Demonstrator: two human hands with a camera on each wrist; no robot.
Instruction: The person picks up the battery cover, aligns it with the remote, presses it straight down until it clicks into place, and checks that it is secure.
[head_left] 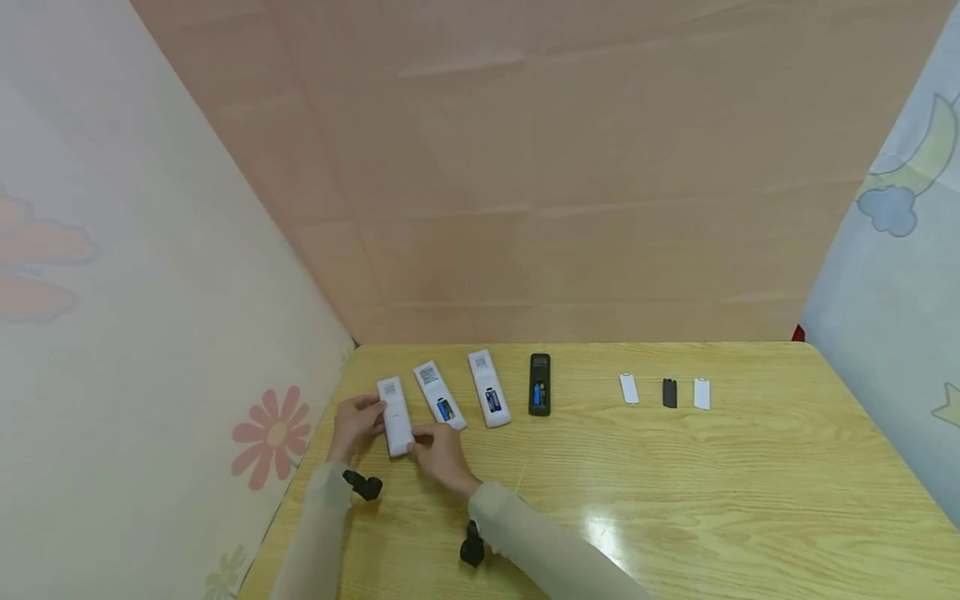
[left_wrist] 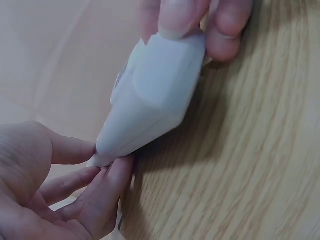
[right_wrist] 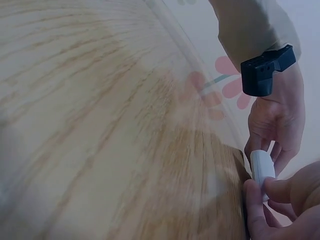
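Note:
A white remote control [head_left: 395,421] lies back side up between both hands at the table's left, its back showing no open battery bay. On its left edge, the left hand [head_left: 352,427] pinches it between thumb and fingers. My right hand [head_left: 444,460] pinches the near end at its right corner. In the left wrist view the remote [left_wrist: 150,90] looks tilted, one end raised over the wood. The right wrist view shows the remote's end [right_wrist: 262,167] between the right thumb and fingers [right_wrist: 256,207].
Right of the hands lie two white remotes [head_left: 430,379] [head_left: 483,375] and a black remote [head_left: 539,367], their battery bays open with batteries inside. Farther right are two white covers [head_left: 629,389] [head_left: 702,394] and a black cover [head_left: 670,393]. A flowered wall [head_left: 187,333] borders the left.

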